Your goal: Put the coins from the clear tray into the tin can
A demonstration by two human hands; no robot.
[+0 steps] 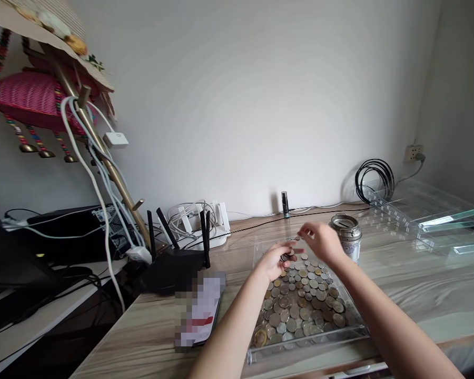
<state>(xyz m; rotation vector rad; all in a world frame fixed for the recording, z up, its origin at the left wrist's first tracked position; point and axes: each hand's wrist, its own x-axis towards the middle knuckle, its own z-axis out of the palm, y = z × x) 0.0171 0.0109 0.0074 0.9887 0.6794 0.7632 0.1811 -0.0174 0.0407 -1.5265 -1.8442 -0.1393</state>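
Note:
Several coins (287, 256) lie in my left hand (275, 260), whose fingers curl round them over the far part of a clear plastic tray (308, 338). Just to the right and slightly higher, my right hand (322, 241) pinches what looks like a single coin (298, 235) between thumb and fingertips. Below both hands, many silver and some brass-coloured coins (294, 312) are spread flat across the tray. A metal tin (345, 226) with a slotted lid stands upright behind my right forearm, partly hidden by it.
A phone (203, 313) lies left of the tray, beside a black router (174, 268) with upright antennas. A small dark bottle (285, 204) stands by the wall. Clear plastic panels (430, 221) and a coiled black cable (374, 180) are at the right. White cables (90, 173) hang at the left.

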